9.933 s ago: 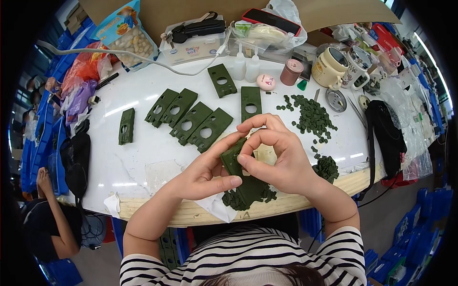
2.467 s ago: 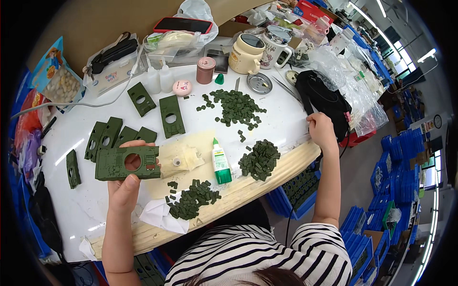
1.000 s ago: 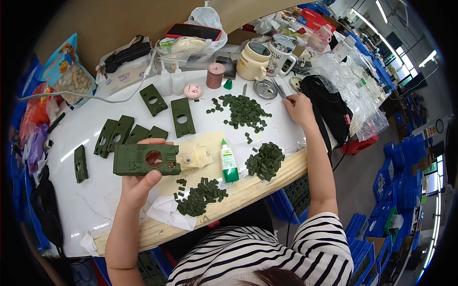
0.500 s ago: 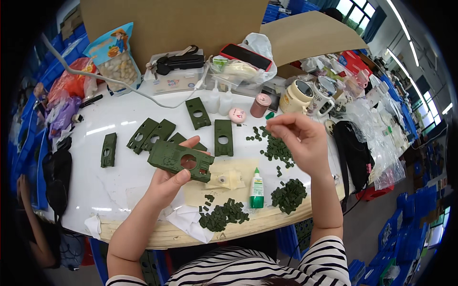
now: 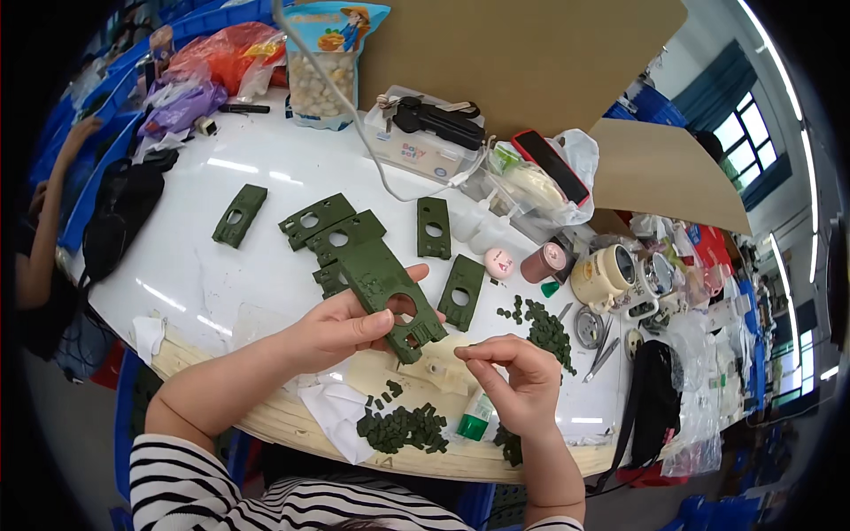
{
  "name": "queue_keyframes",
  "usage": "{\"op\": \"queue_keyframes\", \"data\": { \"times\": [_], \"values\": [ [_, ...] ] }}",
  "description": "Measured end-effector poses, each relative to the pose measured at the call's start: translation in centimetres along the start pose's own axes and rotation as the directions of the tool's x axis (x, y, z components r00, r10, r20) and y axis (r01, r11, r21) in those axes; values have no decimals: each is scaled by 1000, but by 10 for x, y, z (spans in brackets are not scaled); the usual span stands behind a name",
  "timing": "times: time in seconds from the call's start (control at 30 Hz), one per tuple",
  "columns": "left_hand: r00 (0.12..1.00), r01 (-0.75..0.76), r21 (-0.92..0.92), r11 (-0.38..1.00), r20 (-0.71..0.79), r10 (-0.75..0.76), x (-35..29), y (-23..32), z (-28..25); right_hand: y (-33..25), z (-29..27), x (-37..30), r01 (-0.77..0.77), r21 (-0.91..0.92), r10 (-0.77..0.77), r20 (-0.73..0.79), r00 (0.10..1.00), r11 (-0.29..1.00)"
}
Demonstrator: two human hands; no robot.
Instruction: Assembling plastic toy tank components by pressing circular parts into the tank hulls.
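Dark green plastic hull with a round opening (image 5: pixel 385 274) in your left hand (image 5: pixel 341 329), your right hand (image 5: pixel 518 380) now close to its notched end.
Half a second ago your right hand was over the heap of small dark green plastic chips (image 5: pixel 551 332); now its thumb and index finger are pressed together just short of the hull, and you cannot tell whether they pinch anything. Your left thumb and fingers grip the hull, some hidden beneath it. Your right hand covers part of the white-and-green plastic bottle (image 5: pixel 475 425), and your wrist partly hides a second dark green heap (image 5: pixel 508 445). Similar green hulls (image 5: pixel 321 215) lie on the white surface (image 5: pixel 195 248), some partly behind yours; slim metal tweezers (image 5: pixel 602 358) lie farther right.
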State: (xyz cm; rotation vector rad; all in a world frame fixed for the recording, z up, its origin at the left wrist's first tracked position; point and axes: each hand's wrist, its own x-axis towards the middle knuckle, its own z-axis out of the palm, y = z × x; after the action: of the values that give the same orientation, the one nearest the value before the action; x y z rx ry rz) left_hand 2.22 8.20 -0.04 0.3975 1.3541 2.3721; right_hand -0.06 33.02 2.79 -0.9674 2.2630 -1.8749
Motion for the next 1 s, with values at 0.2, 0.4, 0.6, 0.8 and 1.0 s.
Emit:
{"op": "queue_keyframes", "data": {
  "times": [0.2, 0.4, 0.6, 0.8, 1.0],
  "values": [
    [997, -20, -30, 999, 73, 22, -4, -2, 0, 4, -1, 1, -213, 328, 220, 17, 975, 920],
    [996, -17, -13, 1000, 84, 18, -2, -2, 2, 6, -8, 2, -319, 403, 315, 78, 946, 858],
    [997, -1, -16, 1000, 75, 2, -1, -1, 1, 8, -4, 4, -282, 371, 284, 50, 957, 885],
    [996, -17, 7, 1000, 92, 16, -4, -3, 4, 6, -3, 1, -228, 313, 245, -16, 969, 922],
    [998, 11, 8, 1000, 67, -12, -4, -2, 2, 10, 1, 0, -197, 397, 213, 3, 977, 896]
  ]
}}
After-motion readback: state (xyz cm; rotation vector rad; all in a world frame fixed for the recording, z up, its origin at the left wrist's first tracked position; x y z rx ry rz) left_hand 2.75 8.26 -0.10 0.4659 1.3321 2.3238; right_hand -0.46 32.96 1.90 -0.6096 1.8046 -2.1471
